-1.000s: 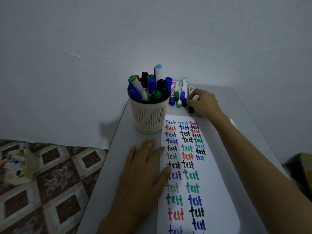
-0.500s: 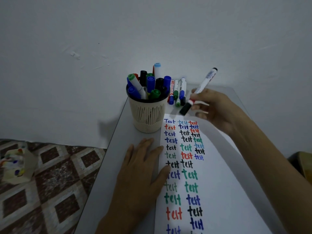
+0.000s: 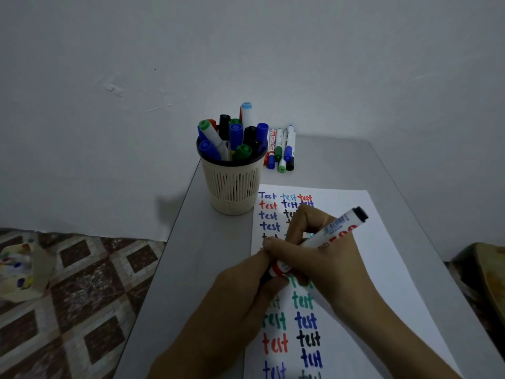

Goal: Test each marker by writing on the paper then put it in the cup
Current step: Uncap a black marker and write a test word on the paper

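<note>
A second ago the right hand (image 3: pixel 328 258) reached to the far row of markers (image 3: pixel 281 149) and took the outermost one. Then it lifted this black-ended marker (image 3: pixel 341 225) into the air. Now it has brought the marker down and nearer, over the middle of the paper (image 3: pixel 344 199), with the black rear end pointing up and to the right. The left hand (image 3: pixel 246 291), which before lay flat on the table (image 3: pixel 218 242) at the paper's edge, has risen and now pinches the marker's lower end, so both hands meet on it.
</note>
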A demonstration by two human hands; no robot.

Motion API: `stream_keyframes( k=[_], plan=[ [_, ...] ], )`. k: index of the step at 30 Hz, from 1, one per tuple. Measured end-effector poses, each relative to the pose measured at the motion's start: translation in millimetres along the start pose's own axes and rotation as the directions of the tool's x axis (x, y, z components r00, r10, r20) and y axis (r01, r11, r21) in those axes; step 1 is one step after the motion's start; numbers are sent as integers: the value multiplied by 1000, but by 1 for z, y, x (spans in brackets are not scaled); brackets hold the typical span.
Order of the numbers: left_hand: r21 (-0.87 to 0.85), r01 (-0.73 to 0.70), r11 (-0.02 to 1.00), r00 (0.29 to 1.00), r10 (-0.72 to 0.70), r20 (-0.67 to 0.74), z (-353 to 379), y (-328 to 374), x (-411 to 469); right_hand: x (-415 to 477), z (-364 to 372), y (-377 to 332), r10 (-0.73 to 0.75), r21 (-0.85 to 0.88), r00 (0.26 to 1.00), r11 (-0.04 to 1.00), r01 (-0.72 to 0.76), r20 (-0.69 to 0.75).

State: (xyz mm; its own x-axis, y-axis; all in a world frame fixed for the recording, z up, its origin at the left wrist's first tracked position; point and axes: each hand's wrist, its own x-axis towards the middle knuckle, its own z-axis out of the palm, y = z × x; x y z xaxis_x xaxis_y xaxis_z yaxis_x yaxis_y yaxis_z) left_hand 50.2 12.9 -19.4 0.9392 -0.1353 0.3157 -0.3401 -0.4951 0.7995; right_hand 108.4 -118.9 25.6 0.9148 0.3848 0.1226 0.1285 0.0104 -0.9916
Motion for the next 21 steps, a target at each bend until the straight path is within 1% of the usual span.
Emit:
stream_keyframes(
  k=[2,6,9,14,17,19,21],
  plan=[
    [-78,22,997,1000,-20,21,-1,4,0,-1,-2,0,23,76,999,997,-25,36],
    [-84,1,996,999,-4,-42,-1,10,-1,0,-6,-3,48,153,992,986,-65,117],
    [-94,-6,996,995,-3,-99,0,12,-2,0,-7,-2,62,168,986,982,-88,155],
    [-189,0,982,994,-20,-104,3,17,-1,0,-10,-3,80,175,984,979,-108,161],
    [-228,4,974,993,-30,-115,5,18,-1,2,-12,-1,62,165,984,982,-91,170],
    [-270,26,962,992,-58,-109,4,20,0,3,-15,-4,3,129,982,991,-29,191],
    [-303,26,953,990,-66,-121,2,19,0,7,-18,-8,-56,117,966,993,27,251]
  ],
)
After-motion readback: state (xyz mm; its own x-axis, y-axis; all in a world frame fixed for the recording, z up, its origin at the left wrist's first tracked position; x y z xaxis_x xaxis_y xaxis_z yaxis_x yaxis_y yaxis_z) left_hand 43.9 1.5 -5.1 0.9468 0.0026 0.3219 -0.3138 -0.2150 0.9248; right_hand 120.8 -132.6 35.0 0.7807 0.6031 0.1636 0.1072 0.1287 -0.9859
